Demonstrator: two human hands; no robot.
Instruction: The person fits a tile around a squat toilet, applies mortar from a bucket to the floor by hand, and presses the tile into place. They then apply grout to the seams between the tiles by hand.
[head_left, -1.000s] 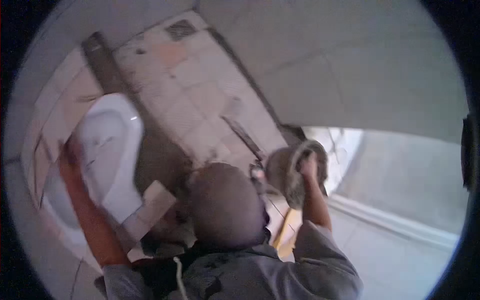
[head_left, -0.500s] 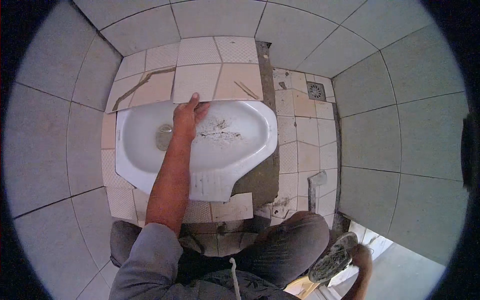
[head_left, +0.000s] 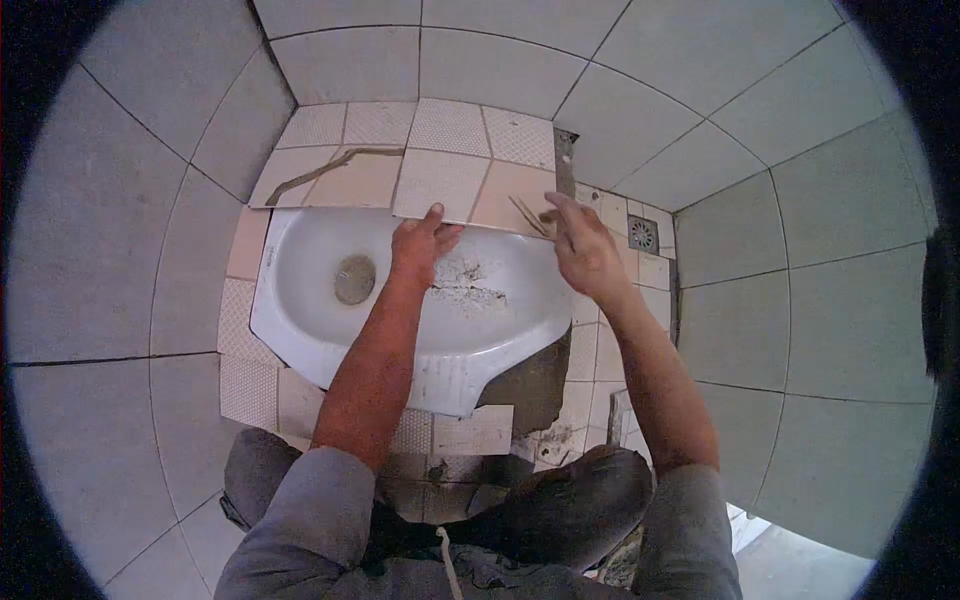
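Observation:
A patterned beige-and-white floor tile (head_left: 437, 182) lies along the back of a white squat toilet pan (head_left: 420, 338), its front edge overlapping the rim. My left hand (head_left: 415, 245) grips that front edge, thumb on top and fingers beneath. My right hand (head_left: 588, 250) is at the tile's front right corner with its fingers drawn together; what they hold, I cannot tell. Two thin mortar-coloured streaks mark the tile just left of those fingers. To the left is another tile (head_left: 325, 178) crossed by a curved brown streak.
Grey wall tiles (head_left: 500, 60) enclose the space on several sides. A floor drain (head_left: 643, 234) sits at the far right. Bare mortar (head_left: 535, 385) shows beside the pan's front right, and a loose tile piece (head_left: 473, 430) lies near my knees. Dark debris speckles the bowl.
My right hand has come up from the dark, mottled object at lower right to the tile's right corner. My left hand stays on the front edge. The view has shifted.

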